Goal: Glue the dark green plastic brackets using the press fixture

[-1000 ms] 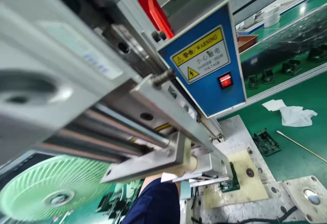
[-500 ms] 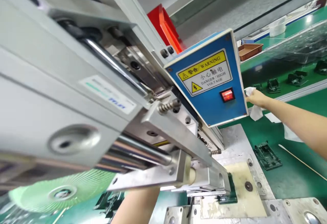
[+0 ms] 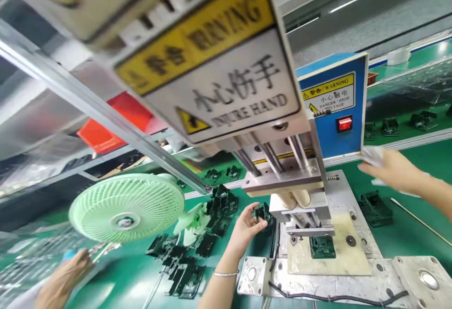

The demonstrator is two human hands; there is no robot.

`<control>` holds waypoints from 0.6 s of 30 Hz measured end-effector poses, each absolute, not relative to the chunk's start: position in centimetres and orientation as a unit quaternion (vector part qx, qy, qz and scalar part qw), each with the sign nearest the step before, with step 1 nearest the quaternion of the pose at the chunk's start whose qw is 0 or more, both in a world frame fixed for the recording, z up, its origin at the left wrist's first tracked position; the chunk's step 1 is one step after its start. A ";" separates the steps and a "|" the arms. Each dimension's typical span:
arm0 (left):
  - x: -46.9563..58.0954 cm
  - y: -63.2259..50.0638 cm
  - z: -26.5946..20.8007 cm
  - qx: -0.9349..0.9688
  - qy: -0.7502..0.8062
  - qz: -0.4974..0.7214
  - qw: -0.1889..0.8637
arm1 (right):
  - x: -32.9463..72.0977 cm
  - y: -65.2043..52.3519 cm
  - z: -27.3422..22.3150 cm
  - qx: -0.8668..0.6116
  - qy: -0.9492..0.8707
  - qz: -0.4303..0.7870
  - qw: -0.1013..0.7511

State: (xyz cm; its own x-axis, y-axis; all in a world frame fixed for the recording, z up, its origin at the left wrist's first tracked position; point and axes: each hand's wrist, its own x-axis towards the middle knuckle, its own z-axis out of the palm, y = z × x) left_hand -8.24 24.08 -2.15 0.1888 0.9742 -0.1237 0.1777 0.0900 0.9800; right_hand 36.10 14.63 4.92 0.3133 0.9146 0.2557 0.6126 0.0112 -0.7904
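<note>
Pinching dark part (image 3: 263, 212) between thumb and fingers of left hand (image 3: 245, 231), just left of press (image 3: 282, 179). Gripping white wipe (image 3: 373, 155) in right hand (image 3: 397, 170), right of press, near blue box (image 3: 348, 142). Best, probably, to hold lightly by edges, keeping fingers clear of press. Note second dark part (image 3: 323, 249) partly under press; black cable (image 3: 395, 298) along front of press, possible snag; dark cluster (image 3: 189, 281) and green fan (image 3: 127, 205) left of press, crowding reach; swab (image 3: 421, 223) right of press. See also co-worker's hand (image 3: 72, 271), far left of press, too blurred to read.
</note>
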 end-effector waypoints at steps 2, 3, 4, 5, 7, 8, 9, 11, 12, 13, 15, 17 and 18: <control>-8.3 24.3 -3.4 0.558 0.489 0.380 0.552 | 34.6 8.7 2.4 -0.700 -0.553 0.197 0.406; -8.3 24.4 -3.9 0.561 0.476 0.385 0.558 | 33.9 6.1 0.9 -0.723 -0.525 0.232 0.385; -8.2 24.3 -4.2 0.565 0.464 0.387 0.562 | 33.4 3.9 -0.6 -0.733 -0.509 0.300 0.338; -8.2 24.2 -4.3 0.570 0.454 0.386 0.566 | 33.0 2.2 -1.9 -0.747 -0.489 0.322 0.315; -8.1 24.0 -4.4 0.584 0.435 0.374 0.574 | 32.7 0.2 -3.8 -0.743 -0.471 0.347 0.325; -8.1 24.0 -4.4 0.593 0.425 0.368 0.577 | 32.7 -0.2 -4.4 -0.745 -0.457 0.350 0.336; -8.2 24.0 -4.4 0.600 0.416 0.364 0.578 | 32.8 -0.3 -4.7 -0.753 -0.441 0.351 0.341; -8.3 24.0 -4.3 0.612 0.401 0.358 0.580 | 33.0 0.1 -4.5 -0.785 -0.405 0.340 0.324; -8.3 24.1 -4.2 0.616 0.396 0.356 0.580 | 32.9 0.3 -4.1 -0.801 -0.394 0.321 0.315; -8.3 24.1 -4.2 0.620 0.392 0.356 0.579 | 32.7 0.5 -3.6 -0.813 -0.393 0.296 0.311; -8.3 24.2 -4.2 0.627 0.387 0.355 0.575 | 31.9 0.6 -2.6 -0.832 -0.392 0.233 0.316; -8.1 24.2 -4.2 0.634 0.380 0.359 0.570 | 30.8 0.3 -1.8 -0.851 -0.373 0.165 0.329; -8.0 24.2 -4.1 0.637 0.377 0.362 0.567 | 30.5 0.0 -1.7 -0.863 -0.357 0.139 0.330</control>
